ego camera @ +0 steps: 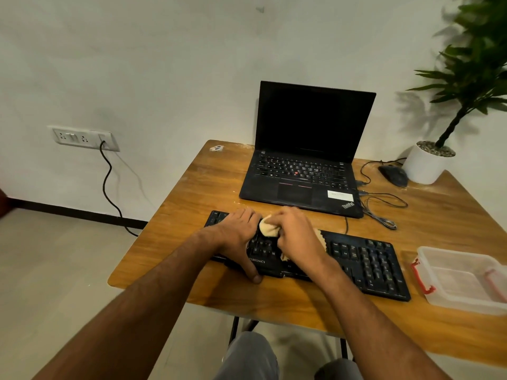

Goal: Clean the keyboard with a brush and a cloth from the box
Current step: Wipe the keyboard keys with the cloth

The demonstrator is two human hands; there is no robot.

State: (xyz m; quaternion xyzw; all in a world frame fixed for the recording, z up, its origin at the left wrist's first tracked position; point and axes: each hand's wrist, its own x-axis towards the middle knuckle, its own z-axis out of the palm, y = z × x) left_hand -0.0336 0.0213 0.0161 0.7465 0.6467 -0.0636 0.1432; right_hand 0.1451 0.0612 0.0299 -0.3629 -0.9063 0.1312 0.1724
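Wooden desk (192, 193) against a pale wall carries the whole scene. On it, the right hand (295, 233) has its fingers curled round a bunched tan cloth (267, 229), pressing it onto the middle keys of the black keyboard (367, 261); a frayed edge of the same cloth shows just right of that hand's wrist. Touching the cloth from the left, the left hand (238, 237) lies over the keyboard's left part with fingers spread and fairly straight across the keys, its thumb hooked over the near edge beside the brand lettering. Right of the hands, past the keyboard's number pad, a clear plastic box (463, 300) with red clips sits open on the desk. Beyond the fingers stands an open black laptop (307, 149) with a dark screen. Farther right of it lie a dark mouse (393, 175) with its cable and a white potted plant (428, 163). Far left, a wall socket (82, 137) holds a black cord.
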